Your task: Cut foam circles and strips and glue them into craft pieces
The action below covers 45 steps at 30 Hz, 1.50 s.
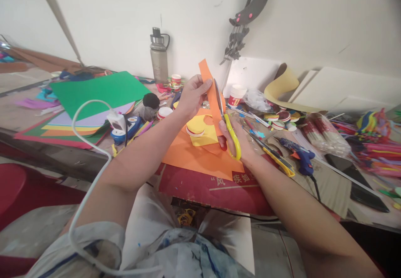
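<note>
Between its thumb and fingers my left hand (194,95) pinches an orange paper strip (213,102), held upright above the table. My right hand (236,138) is wrapped round the yellow handles of a pair of scissors (231,134), whose blades point up along the strip's right edge. Below the hands, a yellow-covered paper cup (196,127) rests with yellow paper on a larger orange sheet (184,152). That sheet lies on a dark red board (188,190) at the table's front edge.
Coloured paper sheets (100,90) and a power strip (125,130) with a white cable are on the left. A bottle (159,59) stands by the wall. To the right lie a yellow utility knife (278,161), a glue gun (300,155), a phone (357,182) and pipe cleaners (382,157).
</note>
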### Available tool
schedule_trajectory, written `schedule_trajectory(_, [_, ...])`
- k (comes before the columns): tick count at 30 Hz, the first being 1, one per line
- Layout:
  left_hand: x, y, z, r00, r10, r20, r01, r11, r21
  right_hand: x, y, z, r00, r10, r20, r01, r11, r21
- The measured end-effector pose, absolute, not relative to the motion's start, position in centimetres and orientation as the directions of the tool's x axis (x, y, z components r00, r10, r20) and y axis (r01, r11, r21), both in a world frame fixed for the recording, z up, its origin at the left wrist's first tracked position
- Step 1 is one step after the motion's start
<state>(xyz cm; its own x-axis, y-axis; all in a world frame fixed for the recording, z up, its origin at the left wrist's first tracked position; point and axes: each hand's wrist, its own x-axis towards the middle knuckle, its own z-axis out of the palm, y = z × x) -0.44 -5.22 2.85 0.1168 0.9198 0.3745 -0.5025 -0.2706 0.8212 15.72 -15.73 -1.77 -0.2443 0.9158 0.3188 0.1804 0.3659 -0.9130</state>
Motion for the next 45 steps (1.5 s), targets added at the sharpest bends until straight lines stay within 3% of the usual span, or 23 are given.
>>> schedule_trajectory(25, [-0.4,-5.3,2.7,0.136,0.921,0.365,-0.494,-0.256,0.831,15.4,-16.0,-1.6,-0.179,0.939,0.293,0.181,0.325,-0.928])
schedule_trajectory(33, [-0.4,-4.6,2.2,0.155,0.890,0.429,-0.495,-0.306,0.813,15.4,-16.1,-1.6,-0.170,0.937,0.306,0.190,0.336,-0.923])
schedule_trajectory(45, [-0.9,-4.2,2.5,0.051,0.908,0.416,-0.517,-0.333,0.789,15.3,-16.0,-1.9,-0.194,0.936,0.295,0.202,0.332,-0.921])
